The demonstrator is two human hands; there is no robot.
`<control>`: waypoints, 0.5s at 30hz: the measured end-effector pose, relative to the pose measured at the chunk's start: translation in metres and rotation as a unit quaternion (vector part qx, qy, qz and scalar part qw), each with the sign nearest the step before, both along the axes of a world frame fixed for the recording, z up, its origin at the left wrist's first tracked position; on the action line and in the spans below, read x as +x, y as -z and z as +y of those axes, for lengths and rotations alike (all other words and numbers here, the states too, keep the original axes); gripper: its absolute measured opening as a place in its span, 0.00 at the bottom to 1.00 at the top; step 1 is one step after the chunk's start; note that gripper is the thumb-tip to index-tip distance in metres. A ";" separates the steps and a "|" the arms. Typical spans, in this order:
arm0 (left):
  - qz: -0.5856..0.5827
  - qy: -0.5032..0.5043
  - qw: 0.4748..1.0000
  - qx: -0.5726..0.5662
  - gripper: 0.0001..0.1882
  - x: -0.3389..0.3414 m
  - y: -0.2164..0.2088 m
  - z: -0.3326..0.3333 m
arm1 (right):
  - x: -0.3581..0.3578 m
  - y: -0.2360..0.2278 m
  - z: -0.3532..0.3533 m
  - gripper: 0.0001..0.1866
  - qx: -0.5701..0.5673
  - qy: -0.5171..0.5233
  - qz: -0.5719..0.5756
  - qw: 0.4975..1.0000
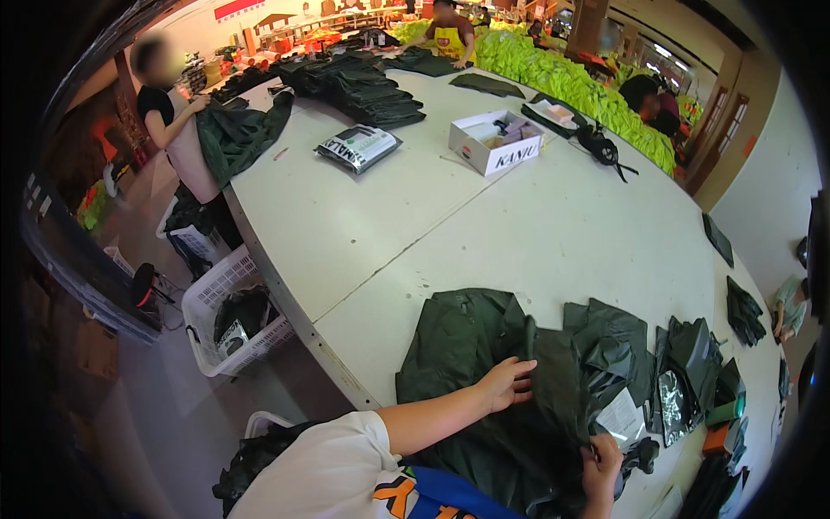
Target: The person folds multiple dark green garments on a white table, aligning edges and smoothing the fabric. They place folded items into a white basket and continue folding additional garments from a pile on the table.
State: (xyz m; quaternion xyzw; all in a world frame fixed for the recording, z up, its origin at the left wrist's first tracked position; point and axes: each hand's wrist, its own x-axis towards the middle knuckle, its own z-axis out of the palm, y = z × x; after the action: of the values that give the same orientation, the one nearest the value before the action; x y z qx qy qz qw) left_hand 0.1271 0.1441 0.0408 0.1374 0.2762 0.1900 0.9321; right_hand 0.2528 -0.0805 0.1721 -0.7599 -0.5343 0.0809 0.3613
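A dark green garment (467, 346), which looks like a rain jacket, lies spread in front of me on the white table (415, 225). My left hand (510, 386) is on it, fingers stretched and a little apart, the tips against a raised fold. Lower right, my right hand (603, 463) is closed with bent fingers on the garment's edge; its fingertips are partly hidden. A white printed sheet (622, 418) lies beside the right hand, over dark fabric. Another folded dark green piece (616, 333) adjoins the garment's right side.
Silvery-fronted packages (672, 406) and dark garments lie to the right. Farther off are a packed bag (358, 149), a white open box (494, 143) and a garment pile (350, 89). White baskets (233, 316) stand left of the table. One co-worker (177, 121) holds fabric; another (450, 39) works at the back.
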 end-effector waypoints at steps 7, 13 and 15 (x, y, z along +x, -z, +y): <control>0.141 0.170 0.963 0.158 0.39 -0.034 -0.017 -0.021 | -0.048 0.003 -0.022 0.11 -0.092 -0.029 0.141 0.985; 0.244 0.010 0.841 0.482 0.13 -0.042 0.033 -0.054 | -0.032 0.041 -0.024 0.13 -0.142 -0.118 0.230 0.956; 0.233 -0.003 0.832 0.503 0.10 -0.058 -0.006 -0.040 | -0.021 0.029 -0.001 0.14 -0.104 -0.001 0.218 0.970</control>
State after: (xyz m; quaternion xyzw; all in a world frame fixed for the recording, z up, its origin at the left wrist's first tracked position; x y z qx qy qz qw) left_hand 0.0694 0.1045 0.0465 0.6266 0.3514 0.2682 0.6418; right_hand 0.2322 -0.0814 0.1436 -0.7567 -0.4318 0.3000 0.3884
